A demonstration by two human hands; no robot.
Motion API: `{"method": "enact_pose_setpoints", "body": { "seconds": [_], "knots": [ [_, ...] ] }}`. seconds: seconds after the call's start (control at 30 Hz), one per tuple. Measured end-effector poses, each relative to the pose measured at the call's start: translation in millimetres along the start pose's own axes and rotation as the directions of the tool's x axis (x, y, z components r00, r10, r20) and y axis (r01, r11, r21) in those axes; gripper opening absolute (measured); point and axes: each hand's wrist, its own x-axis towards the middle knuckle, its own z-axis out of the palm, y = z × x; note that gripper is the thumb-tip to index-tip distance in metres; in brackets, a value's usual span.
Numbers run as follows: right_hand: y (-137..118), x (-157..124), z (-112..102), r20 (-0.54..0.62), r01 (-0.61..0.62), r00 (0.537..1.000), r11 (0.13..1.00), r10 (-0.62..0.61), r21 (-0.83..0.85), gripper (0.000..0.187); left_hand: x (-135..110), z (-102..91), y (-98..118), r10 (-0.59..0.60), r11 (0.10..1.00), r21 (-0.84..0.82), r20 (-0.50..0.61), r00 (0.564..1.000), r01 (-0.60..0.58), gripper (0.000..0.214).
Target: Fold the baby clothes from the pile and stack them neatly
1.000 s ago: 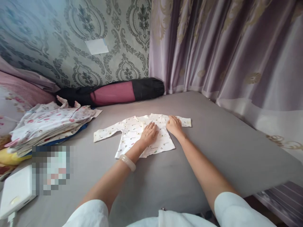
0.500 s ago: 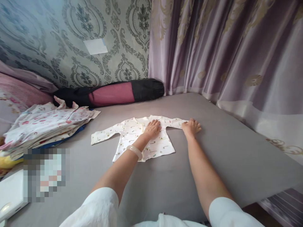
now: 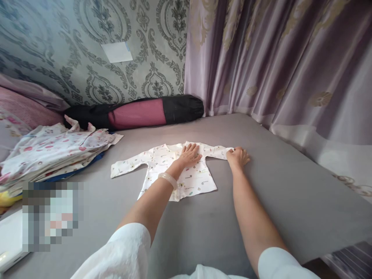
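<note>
A small white baby shirt (image 3: 158, 166) with a scattered print lies flat, its sleeves spread to both sides. My left hand (image 3: 189, 155) presses on its upper chest near the collar, fingers stretched out and a pale bangle (image 3: 167, 179) on the wrist. At the end of the right-hand sleeve, my right hand (image 3: 238, 157) has its fingers closed on the cuff, which they partly hide. The left forearm covers part of the shirt's lower front.
A grey sheet (image 3: 203, 228) covers the bed. Folded clothes (image 3: 58, 151) are stacked at the left, near a white object (image 3: 11, 236) and a blurred-out patch. A black and pink long bag (image 3: 136, 112) lies along the wall; purple curtains (image 3: 261, 62) hang at the right.
My right hand has shifted slightly right along with the cuff. The left hand's fingers are spread a little more on the shirt. The view has moved slightly.
</note>
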Motion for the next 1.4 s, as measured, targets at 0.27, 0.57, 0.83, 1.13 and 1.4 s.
{"method": "enact_pose_setpoints", "body": {
  "seconds": [0.27,0.57,0.83,1.13,1.4],
  "knots": [
    [-17,21,-11,0.266,-0.308,0.951,0.551,0.156,0.776,0.012,3,-4.5,0,-0.009,1.000,-0.024,0.075,0.997,0.011,0.071],
    [-44,8,-28,0.497,-0.495,0.863,0.041,-0.090,0.868,0.011,10,-4.0,-5,0.012,1.000,0.026,0.080,0.997,-0.014,0.075],
    [-80,-34,-23,0.549,-0.569,0.787,0.012,-0.283,0.822,0.013,19,-20.1,-4,-0.010,0.991,0.135,0.097,0.995,-0.003,0.082],
    [-92,-52,7,0.660,-0.671,0.721,0.027,-0.211,0.741,0.012,19,-23.7,-1,-0.026,0.992,0.127,0.056,0.998,0.019,0.074],
    [-89,-54,21,0.691,-0.700,0.702,0.009,-0.171,0.714,0.013,-14,-14.8,-34,0.013,0.997,-0.068,-0.167,0.986,-0.025,0.063]
  ]
}}
